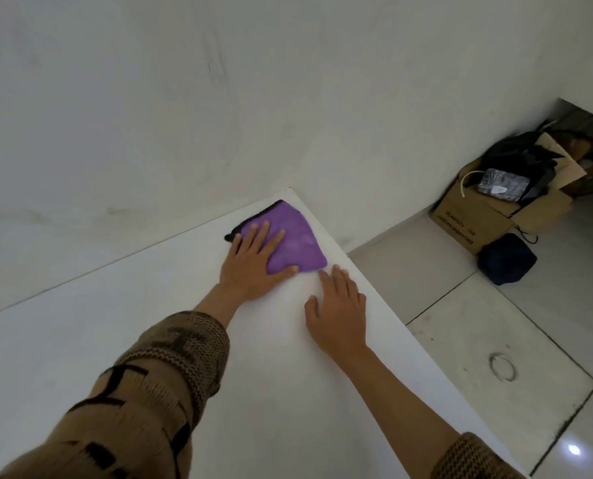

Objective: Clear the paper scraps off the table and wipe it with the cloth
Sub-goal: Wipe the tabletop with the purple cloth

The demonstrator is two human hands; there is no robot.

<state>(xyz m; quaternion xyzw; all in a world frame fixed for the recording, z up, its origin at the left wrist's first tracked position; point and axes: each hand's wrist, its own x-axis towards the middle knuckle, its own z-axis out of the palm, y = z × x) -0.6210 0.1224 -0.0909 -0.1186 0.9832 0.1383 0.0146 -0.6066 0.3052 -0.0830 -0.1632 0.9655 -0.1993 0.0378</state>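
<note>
Nearest the camera, two forearms in brown patterned knit sleeves (143,392) reach out over a white bench (80,357). The near part of the bench top is bare, with open room on the left all the way to the wall. The bench's right edge runs diagonally away from the lower right toward a far corner, and beyond that edge the surface drops off to a tiled floor (478,340).

The right hand (336,312) lies flat on the bench close to that right edge, its grip wide, fingers spread and holding nothing; its fingertips stop just short of the cloth. Further on, the left hand (253,261) presses palm-down on a purple cloth (295,240) with a dark trim, its grip also wide, fingers splayed over the fabric. The cloth lies flat in the far right corner of the bench, its edge close to the bench's right edge and its tip near the wall (219,98).

Farther off on the floor, against the wall, stand cardboard boxes (471,219) stuffed with dark bags, with a dark blue bag (505,259) beside them.
</note>
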